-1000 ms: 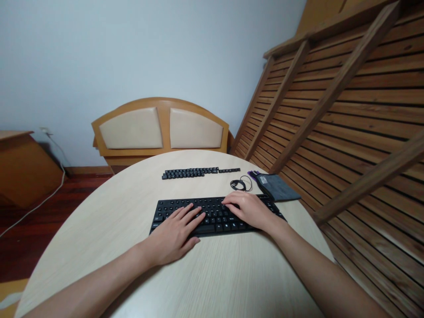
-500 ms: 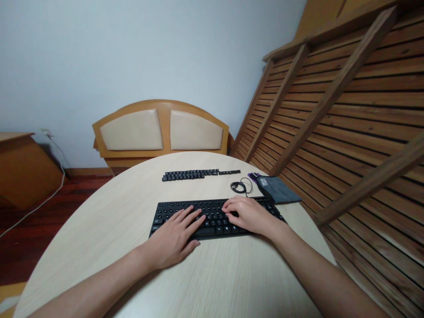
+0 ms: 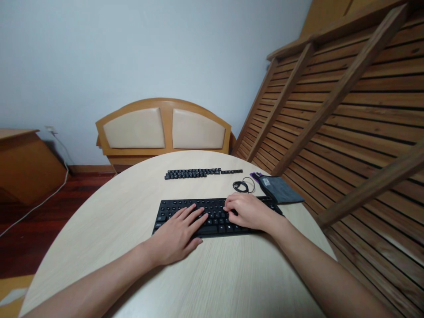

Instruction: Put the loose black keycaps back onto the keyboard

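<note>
A black keyboard (image 3: pixel 212 229) lies on the round wooden table (image 3: pixel 238 274) in front of me. My left hand (image 3: pixel 177 232) rests flat over its left half, fingers spread across the keys and thumb on the tabletop by the near edge. Over the right half, my right hand (image 3: pixel 243 212) has its fingers curled, thumb and fingertips brought together at the keys. Whatever is between those fingertips is too small or hidden to make out. Beyond the keyboard, rows of loose black keycaps (image 3: pixel 187 173) are lined up on the table.
A coiled black cable (image 3: pixel 241 186) sits behind the keyboard. To its right lies a grey pouch (image 3: pixel 283 190) with something purple at its opening. A padded headboard (image 3: pixel 168 128) stands past the table, and a slatted wooden frame (image 3: pixel 331 119) leans along the right.
The view has shifted slightly, so everything appears a little to the right. Both hands keep nearly the same place and pose on the keyboard.
</note>
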A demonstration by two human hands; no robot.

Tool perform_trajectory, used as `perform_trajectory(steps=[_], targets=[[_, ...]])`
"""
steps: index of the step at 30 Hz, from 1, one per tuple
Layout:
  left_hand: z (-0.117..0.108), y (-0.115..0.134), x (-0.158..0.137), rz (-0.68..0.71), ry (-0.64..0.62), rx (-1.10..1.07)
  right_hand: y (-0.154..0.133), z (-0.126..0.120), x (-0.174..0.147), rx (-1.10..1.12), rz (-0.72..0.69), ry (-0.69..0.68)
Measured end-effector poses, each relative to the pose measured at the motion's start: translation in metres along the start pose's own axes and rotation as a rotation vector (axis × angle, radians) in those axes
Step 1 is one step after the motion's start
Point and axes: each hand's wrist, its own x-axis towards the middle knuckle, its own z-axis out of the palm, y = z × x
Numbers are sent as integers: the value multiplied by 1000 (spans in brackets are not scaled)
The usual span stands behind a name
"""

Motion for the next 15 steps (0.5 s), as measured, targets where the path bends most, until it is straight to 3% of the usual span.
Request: perform_trajectory(steps=[5,15], targets=[[1,0,0,-2,14,-15,-4,-9,4,-3,49,-121],[-1,1,0,-1,33,-46,18,-7,7,173,44,-136]])
